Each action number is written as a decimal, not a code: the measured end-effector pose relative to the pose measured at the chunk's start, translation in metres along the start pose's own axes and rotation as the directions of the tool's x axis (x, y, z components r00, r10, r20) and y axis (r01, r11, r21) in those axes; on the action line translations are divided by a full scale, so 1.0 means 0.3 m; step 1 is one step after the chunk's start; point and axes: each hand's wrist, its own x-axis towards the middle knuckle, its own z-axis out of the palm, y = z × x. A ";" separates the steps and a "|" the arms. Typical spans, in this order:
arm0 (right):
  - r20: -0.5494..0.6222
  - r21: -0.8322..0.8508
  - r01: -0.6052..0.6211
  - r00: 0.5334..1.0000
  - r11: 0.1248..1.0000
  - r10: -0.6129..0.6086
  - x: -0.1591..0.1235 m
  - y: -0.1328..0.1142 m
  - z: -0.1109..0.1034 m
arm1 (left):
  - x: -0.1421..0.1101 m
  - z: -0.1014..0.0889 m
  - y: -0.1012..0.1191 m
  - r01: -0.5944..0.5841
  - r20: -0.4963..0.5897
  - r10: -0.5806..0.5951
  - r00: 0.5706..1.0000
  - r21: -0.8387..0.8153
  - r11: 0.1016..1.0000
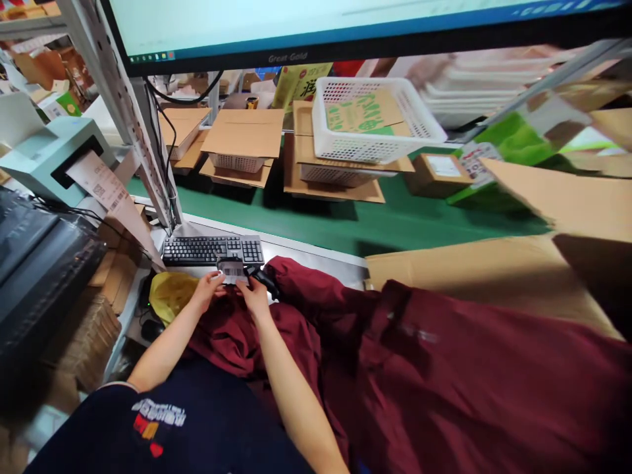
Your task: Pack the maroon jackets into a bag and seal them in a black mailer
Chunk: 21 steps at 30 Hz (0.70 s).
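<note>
A small white barcode tag [232, 270] is pinched between my two hands, just in front of the keyboard [212, 249]. My left hand [210, 290] closes on its left edge, and my right hand [253, 296] grips it from the lower right. Beneath them lies a dark red jacket [424, 368], spread across the bench to the right. A black device [266, 282], its kind unclear, lies against my right fingers. To the left of my left hand is a crumpled yellow bag [172, 295].
A monitor [345, 43] hangs above. Behind the keyboard, a green conveyor [306, 227] bears cartons and a white basket [380, 141]. A label printer [59, 158] with a paper strip stands left. An open carton [444, 273] adjoins the jacket.
</note>
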 end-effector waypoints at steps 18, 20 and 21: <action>-0.494 -0.250 -0.003 0.860 0.968 -0.125 -0.821 0.078 -0.425 | -0.265 0.160 0.206 -0.162 0.455 0.149 0.878 -0.011 0.987; -0.411 -0.417 -0.090 0.906 0.904 -0.099 -0.888 0.149 -0.348 | -0.306 0.151 0.160 -0.222 0.631 0.064 0.773 0.175 0.959; -0.398 -0.497 -0.141 0.914 0.856 -0.081 -0.916 0.186 -0.302 | -0.331 0.142 0.130 -0.316 0.678 0.031 0.734 0.302 0.899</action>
